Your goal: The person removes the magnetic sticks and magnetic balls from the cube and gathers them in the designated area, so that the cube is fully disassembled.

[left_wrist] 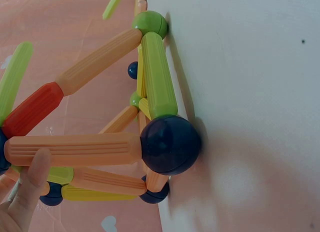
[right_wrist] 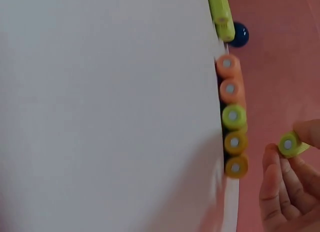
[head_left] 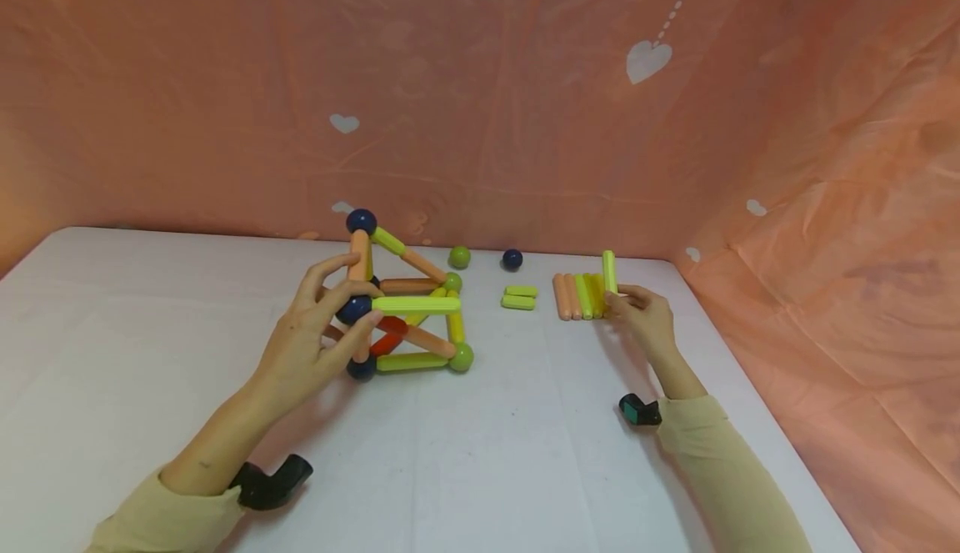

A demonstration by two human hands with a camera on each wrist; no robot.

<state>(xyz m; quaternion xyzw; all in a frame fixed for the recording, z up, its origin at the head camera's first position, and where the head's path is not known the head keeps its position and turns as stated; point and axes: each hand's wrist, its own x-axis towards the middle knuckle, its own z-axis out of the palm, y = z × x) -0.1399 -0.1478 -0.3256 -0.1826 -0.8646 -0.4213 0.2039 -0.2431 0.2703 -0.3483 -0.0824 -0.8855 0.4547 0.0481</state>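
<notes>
A standing frame of magnetic rods and balls [head_left: 412,361] is left of centre in the head view. At its near upper corner, my left hand [head_left: 300,340] holds it by a navy ball [head_left: 352,311], the thumb below and fingers above. A light green rod [head_left: 420,305] sticks out rightward from that ball. The left wrist view shows the thumb [left_wrist: 37,174] against an orange rod [left_wrist: 75,149]. Over at the right, my right hand [head_left: 645,319] pinches another light green rod [head_left: 610,269] upright between thumb and fingertips, beside a row of rods [head_left: 573,297].
Behind the frame sit a green ball [head_left: 460,257] and a navy ball [head_left: 512,259]. Two short green rods [head_left: 519,303] lie between the frame and the rod row. A peach cloth [head_left: 480,103] with white hearts hangs along the back and right edges of the white table [head_left: 487,470].
</notes>
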